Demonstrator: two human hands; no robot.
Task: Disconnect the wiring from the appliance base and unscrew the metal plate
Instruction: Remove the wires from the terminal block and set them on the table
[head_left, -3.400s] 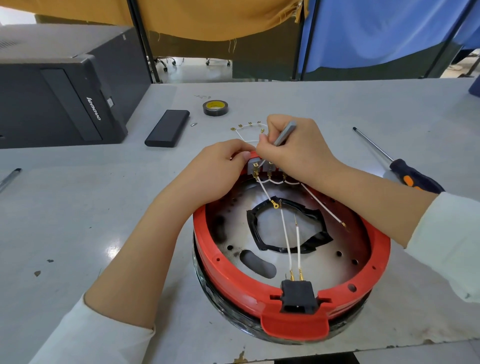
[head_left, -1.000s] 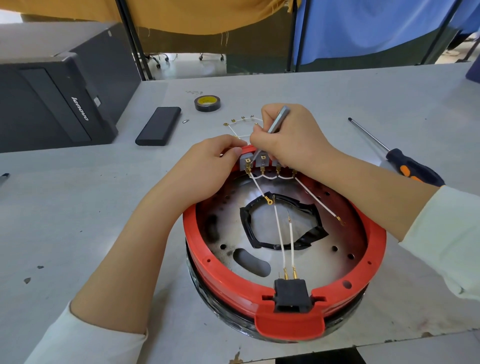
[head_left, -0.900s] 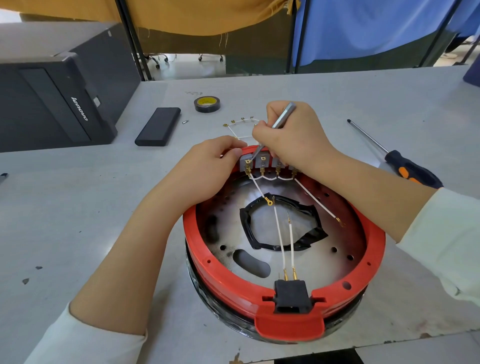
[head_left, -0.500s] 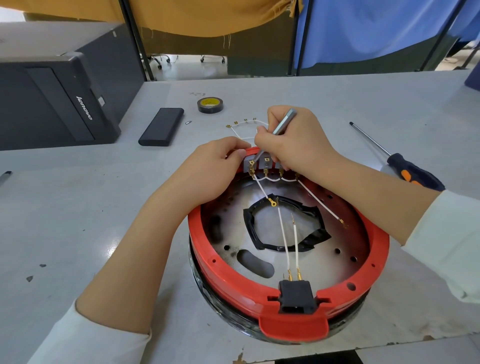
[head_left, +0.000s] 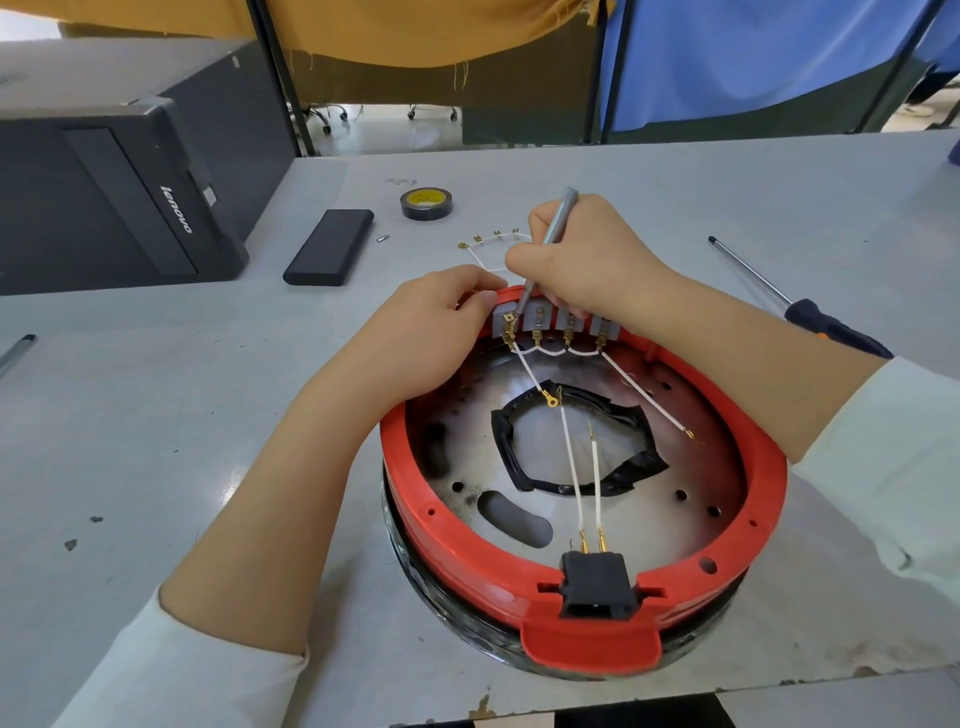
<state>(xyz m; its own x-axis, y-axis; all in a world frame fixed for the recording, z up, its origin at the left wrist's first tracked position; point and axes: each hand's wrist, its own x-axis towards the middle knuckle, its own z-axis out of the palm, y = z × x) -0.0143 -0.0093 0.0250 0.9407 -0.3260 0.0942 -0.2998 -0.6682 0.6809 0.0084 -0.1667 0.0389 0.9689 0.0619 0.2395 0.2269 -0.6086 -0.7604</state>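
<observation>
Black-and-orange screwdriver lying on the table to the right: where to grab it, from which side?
Take the screwdriver by its thick black-and-orange handle, the end nearest the right forearm; the thin shaft points away toward the table's far side. Come from above with the grip across the handle's width, since it lies flat on the table. The forearm hides part of the handle.

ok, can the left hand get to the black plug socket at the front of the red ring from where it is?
Probably yes. The left hand only rests on the far rim of the red ring, holding no tool, and nothing covers the plug socket. It would have to let go of the rim first.
</observation>
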